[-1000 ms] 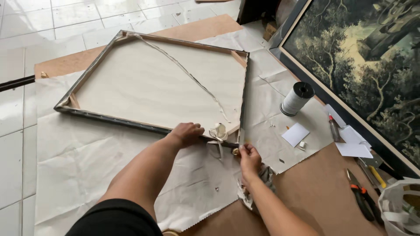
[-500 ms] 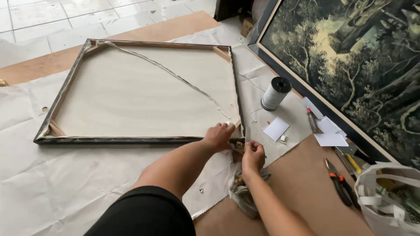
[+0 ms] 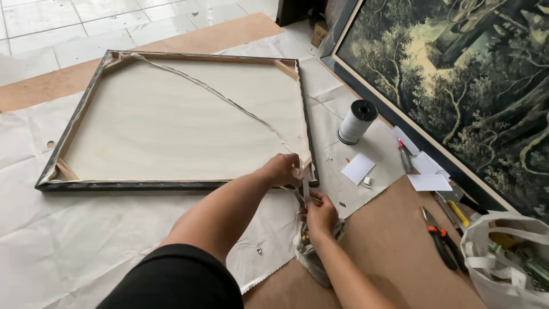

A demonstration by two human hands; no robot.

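the left hand (image 3: pixel 281 169) rested on the near right corner of the framed canvas (image 3: pixel 171 120), which lay face down on white paper (image 3: pixel 114 229) spread over the floor. its fingers were curled and pinched a pale strip of fabric (image 3: pixel 303 182) right at that corner. the right hand (image 3: pixel 320 213) sat just below, closed around the lower end of the same strip, so the strip ran nearly upright between the two hands. whether the right hand also held a small tool i could not tell; something dark and brownish showed at its fingers, too small to make out. a crumpled grey cloth (image 3: pixel 311 254) lay under the right wrist, at the edge of the paper.

the canvas showed its bare cream back inside a dark frame with wooden braces at the corners, and a long loose strip (image 3: pixel 211 88) crossed it from the far left corner toward the hands.

to the right of the frame, apart from it, stood a spool of white cord with a black top (image 3: pixel 355 122). near it lay small white paper slips (image 3: pixel 358 168), and further right orange-handled pliers (image 3: pixel 440 237) on the brown board (image 3: pixel 394 252). a white bag (image 3: pixel 509 257) sat at the lower right. a large dark landscape painting (image 3: pixel 457 86) lay along the right side.
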